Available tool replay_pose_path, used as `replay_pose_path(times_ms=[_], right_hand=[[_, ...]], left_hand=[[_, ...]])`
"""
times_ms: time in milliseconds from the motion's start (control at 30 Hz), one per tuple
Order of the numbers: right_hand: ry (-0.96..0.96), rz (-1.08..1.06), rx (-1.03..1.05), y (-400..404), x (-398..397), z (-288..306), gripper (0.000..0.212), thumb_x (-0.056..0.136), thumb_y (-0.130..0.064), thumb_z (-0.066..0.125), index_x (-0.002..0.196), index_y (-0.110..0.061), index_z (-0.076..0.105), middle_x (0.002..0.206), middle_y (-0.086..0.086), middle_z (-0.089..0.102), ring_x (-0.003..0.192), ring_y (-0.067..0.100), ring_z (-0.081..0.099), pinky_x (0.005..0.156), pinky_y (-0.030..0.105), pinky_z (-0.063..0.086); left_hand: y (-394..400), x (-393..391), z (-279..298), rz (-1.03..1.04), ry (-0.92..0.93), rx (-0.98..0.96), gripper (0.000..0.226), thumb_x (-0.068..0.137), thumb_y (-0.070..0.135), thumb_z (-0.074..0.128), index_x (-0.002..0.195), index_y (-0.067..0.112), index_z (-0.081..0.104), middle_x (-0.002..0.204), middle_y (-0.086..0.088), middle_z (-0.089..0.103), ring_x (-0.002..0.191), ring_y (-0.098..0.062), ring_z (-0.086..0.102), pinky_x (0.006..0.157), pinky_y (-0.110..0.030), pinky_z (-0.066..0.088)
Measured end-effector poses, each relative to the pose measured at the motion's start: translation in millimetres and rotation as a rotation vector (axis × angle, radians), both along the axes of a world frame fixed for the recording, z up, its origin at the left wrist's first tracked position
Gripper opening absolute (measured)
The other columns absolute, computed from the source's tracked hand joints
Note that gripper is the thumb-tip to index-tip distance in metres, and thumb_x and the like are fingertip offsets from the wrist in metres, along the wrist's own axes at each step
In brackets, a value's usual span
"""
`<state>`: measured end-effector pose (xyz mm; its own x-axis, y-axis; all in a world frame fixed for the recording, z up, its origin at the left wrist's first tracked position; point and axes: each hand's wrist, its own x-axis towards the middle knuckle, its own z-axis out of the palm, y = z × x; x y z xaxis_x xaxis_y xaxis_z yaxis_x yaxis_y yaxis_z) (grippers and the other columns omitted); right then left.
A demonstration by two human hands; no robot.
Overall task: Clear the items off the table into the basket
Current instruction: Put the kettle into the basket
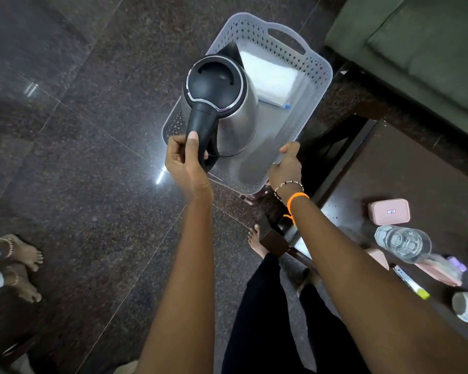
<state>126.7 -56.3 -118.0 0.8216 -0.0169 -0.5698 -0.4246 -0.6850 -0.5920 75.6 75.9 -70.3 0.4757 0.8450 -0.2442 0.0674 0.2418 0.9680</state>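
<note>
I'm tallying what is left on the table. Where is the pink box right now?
In the head view the pink box lies on the dark table at the right, just beyond the clear glass jar and well right of the basket.

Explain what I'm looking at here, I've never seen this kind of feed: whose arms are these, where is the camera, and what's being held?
There is no machine: a person works with bare hands, and the one camera sits on their head, looking down. The left hand has its grip on the black handle of a steel electric kettle, holding it over a pale plastic basket. The right hand holds the basket's near rim. A white folded item already lies inside. On the dark table at the right there remain a pink box, a clear glass, a pen and other small things.
</note>
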Motion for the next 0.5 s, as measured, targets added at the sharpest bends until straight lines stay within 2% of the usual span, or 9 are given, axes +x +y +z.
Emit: replay_pose_path(times_ms=[133,200,267,333,400,467,500], right_hand=[[-0.028,-0.009,-0.015,-0.8,-1.4,-1.2,0.035,0.078,0.008,0.039,0.109,-0.008,0.035,0.105,0.026,0.059,0.090,0.048,0.057,0.080,0.052,0.048],[-0.038,-0.005,-0.017,-0.6,-1.5,-4.1,0.038,0.078,0.008,0.039,0.113,-0.006,0.035,0.105,0.025,0.059,0.090,0.047,0.056,0.078,0.049,0.047],[-0.037,0.015,0.004,-2.5,-0.7,-8.0,0.038,0.079,0.008,0.040,0.114,-0.006,0.035,0.106,0.025,0.058,0.091,0.047,0.057,0.079,0.049,0.048],[0.002,0.036,0.073,-7.0,1.7,-11.4,0.036,0.083,0.006,0.043,0.116,-0.006,0.034,0.105,0.024,0.057,0.092,0.046,0.059,0.082,0.054,0.050],[0.017,0.051,0.156,-17.2,3.2,-12.1,0.031,0.086,0.003,0.047,0.114,-0.006,0.037,0.085,0.017,0.058,0.078,0.041,0.063,0.074,0.052,0.056],[-0.018,0.040,0.206,-35.5,1.6,-10.9,0.023,0.085,0.001,0.052,0.107,-0.002,0.045,0.065,0.006,0.052,0.057,0.029,0.060,0.062,0.040,0.057],[-0.044,0.034,0.217,-46.0,-0.9,-10.0,0.018,0.084,0.000,0.053,0.102,-0.001,0.050,0.060,0.002,0.050,0.055,0.025,0.057,0.062,0.037,0.056]], left_hand=[[1.1,-3.2,-0.4,-0.034,0.046,0.019,0.020,0.084,0.020,0.055,0.065,0.017,0.047,0.057,0.016,0.043,0.055,0.002,0.039,0.056,-0.011,0.035],[0.5,-5.2,1.0,-0.043,0.084,0.029,0.018,0.084,0.023,0.056,0.068,0.018,0.050,0.061,0.015,0.047,0.059,0.002,0.042,0.059,-0.012,0.036],[-3.9,-8.2,4.8,-0.026,0.127,0.030,0.014,0.084,0.028,0.058,0.077,0.016,0.056,0.072,0.008,0.053,0.066,-0.001,0.047,0.066,-0.013,0.040],[-12.5,-12.8,10.1,0.015,0.169,0.049,0.015,0.084,0.028,0.061,0.093,0.016,0.058,0.093,0.002,0.057,0.079,-0.003,0.053,0.072,-0.013,0.045],[-25.9,-19.4,18.2,0.077,0.202,0.118,0.022,0.084,0.022,0.064,0.104,0.018,0.056,0.108,0.000,0.051,0.093,-0.007,0.054,0.083,-0.018,0.049],[-45.6,-26.8,27.2,0.130,0.236,0.208,0.030,0.082,0.017,0.063,0.109,0.019,0.051,0.111,0.000,0.047,0.098,-0.013,0.052,0.089,-0.029,0.050],[-56.7,-30.7,30.3,0.147,0.251,0.239,0.031,0.082,0.014,0.062,0.110,0.020,0.050,0.110,-0.001,0.047,0.097,-0.010,0.051,0.088,-0.029,0.050]])
